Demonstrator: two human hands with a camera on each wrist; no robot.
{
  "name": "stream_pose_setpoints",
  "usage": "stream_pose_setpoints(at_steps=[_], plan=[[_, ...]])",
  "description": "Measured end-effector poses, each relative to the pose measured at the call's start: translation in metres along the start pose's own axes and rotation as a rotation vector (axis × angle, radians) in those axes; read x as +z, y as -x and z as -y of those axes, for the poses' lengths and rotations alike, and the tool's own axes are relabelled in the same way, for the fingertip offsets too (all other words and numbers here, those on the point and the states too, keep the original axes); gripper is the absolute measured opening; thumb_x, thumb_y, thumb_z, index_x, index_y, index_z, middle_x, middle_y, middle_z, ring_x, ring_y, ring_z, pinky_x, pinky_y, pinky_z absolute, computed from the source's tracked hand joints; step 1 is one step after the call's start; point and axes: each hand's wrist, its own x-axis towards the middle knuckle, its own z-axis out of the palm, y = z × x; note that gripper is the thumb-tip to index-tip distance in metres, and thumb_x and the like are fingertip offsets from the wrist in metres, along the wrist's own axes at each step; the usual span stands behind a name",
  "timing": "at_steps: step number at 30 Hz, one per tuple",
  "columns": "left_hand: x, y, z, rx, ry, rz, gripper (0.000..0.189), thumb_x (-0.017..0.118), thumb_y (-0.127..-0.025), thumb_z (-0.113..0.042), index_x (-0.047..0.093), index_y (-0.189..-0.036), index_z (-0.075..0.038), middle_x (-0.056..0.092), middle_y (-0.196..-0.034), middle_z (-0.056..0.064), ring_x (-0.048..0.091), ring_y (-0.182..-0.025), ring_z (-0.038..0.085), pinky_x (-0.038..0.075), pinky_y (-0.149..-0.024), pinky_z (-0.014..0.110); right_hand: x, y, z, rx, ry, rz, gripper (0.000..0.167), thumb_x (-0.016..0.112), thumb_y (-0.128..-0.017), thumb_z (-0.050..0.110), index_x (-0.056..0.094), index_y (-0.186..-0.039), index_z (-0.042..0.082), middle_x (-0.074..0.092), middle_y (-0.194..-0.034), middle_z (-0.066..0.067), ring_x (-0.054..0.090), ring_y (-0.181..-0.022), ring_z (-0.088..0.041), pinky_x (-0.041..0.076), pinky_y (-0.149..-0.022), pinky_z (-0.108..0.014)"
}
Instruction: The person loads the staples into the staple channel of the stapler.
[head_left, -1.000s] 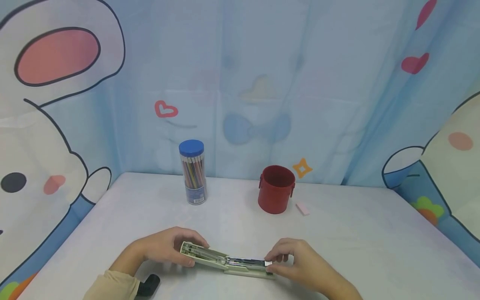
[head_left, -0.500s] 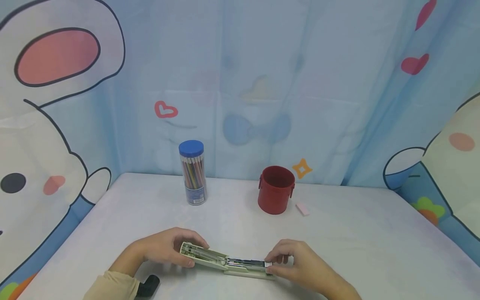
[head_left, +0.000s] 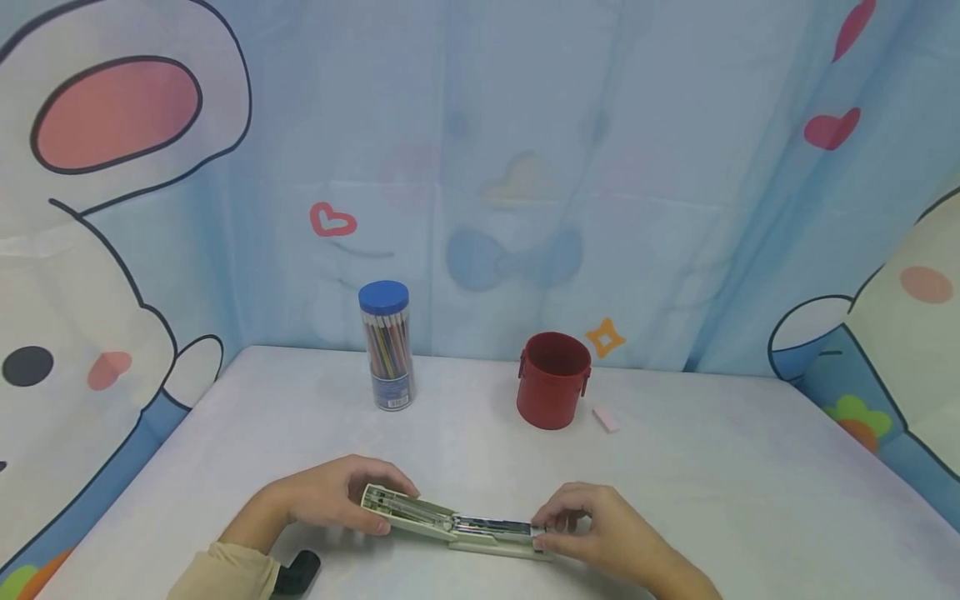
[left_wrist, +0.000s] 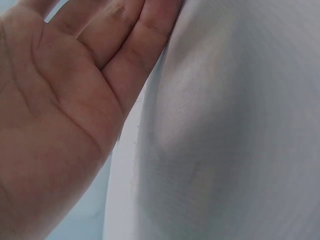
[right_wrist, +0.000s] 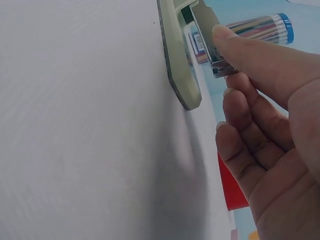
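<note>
A pale green stapler (head_left: pixel 420 523) lies spread open near the front of the table, its metal insides facing up. My left hand (head_left: pixel 330 493) grips the end of its raised top cover between thumb and fingers. At the other end, my right hand (head_left: pixel 596 525) pinches the tip of the metal staple magazine (right_wrist: pixel 204 30) with thumb and index finger. Below that magazine, the stapler's base (right_wrist: pixel 181 65) shows in the right wrist view. The left wrist view holds only my left palm and fingers (left_wrist: pixel 75 95) beside the tabletop; the stapler is out of sight there.
A clear tube of pencils (head_left: pixel 388 350) with a blue lid stands at the back left. Right of it are a red cup (head_left: pixel 551 392) and a small pink block (head_left: pixel 606 418). A black object (head_left: pixel 297 572) sits by my left sleeve. A printed curtain (head_left: pixel 510 167) hangs behind.
My right fingers have shifted very slightly, and the small white patch at their tips looks greyer and less visible. My left hand and the stapler's cover have stayed put.
</note>
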Motion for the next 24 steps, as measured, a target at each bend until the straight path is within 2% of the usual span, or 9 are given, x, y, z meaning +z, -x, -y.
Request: stream_pose_setpoints(at_steps=[5,12,16,21,24], plan=[[0.0,0.0,0.001,0.001,-0.003,0.001,0.038,0.073,-0.092,-0.015,0.066,-0.13,-0.013,0.057,-0.135,0.008,0.051,-0.115,0.02,0.054,-0.085,0.033,0.001,0.001,-0.002,0.011,-0.027,-0.003,0.016,0.084,-0.083,0.034,0.078,-0.095,0.024,0.067,-0.085,0.012,0.06,-0.077,-0.01,0.052,-0.07,-0.025],[0.0,-0.001,0.0,-0.006,0.013,0.002,0.039,0.073,-0.091,-0.013,0.066,-0.13,-0.012,0.058,-0.134,0.009,0.056,-0.107,0.019,0.056,-0.078,0.033,0.002,0.001,-0.005,-0.024,-0.044,-0.013,0.019,0.085,-0.082,0.034,0.077,-0.096,0.023,0.067,-0.086,0.01,0.061,-0.077,-0.011,0.052,-0.07,-0.025],[0.0,-0.001,0.0,-0.012,0.023,0.002,0.039,0.073,-0.091,-0.013,0.066,-0.13,-0.01,0.058,-0.133,0.008,0.058,-0.106,0.02,0.057,-0.079,0.034,0.0,0.003,-0.006,0.004,-0.038,-0.008,0.025,0.088,-0.078,0.036,0.077,-0.098,0.024,0.068,-0.088,0.01,0.061,-0.08,-0.012,0.052,-0.072,-0.025],[0.0,-0.001,0.0,-0.005,0.014,0.001,0.04,0.073,-0.091,-0.013,0.066,-0.13,-0.008,0.058,-0.134,0.007,0.055,-0.112,0.02,0.055,-0.084,0.034,-0.004,0.004,-0.011,0.083,-0.021,0.007,0.03,0.09,-0.074,0.036,0.077,-0.099,0.026,0.068,-0.09,0.01,0.061,-0.082,-0.012,0.052,-0.075,-0.025],[0.0,0.0,0.0,-0.001,0.007,0.004,0.04,0.073,-0.092,-0.014,0.065,-0.13,-0.008,0.057,-0.135,0.007,0.053,-0.113,0.02,0.055,-0.082,0.033,-0.006,0.005,-0.015,0.125,-0.012,0.015,0.032,0.091,-0.073,0.036,0.076,-0.099,0.026,0.069,-0.091,0.01,0.061,-0.083,-0.011,0.053,-0.077,-0.024]])
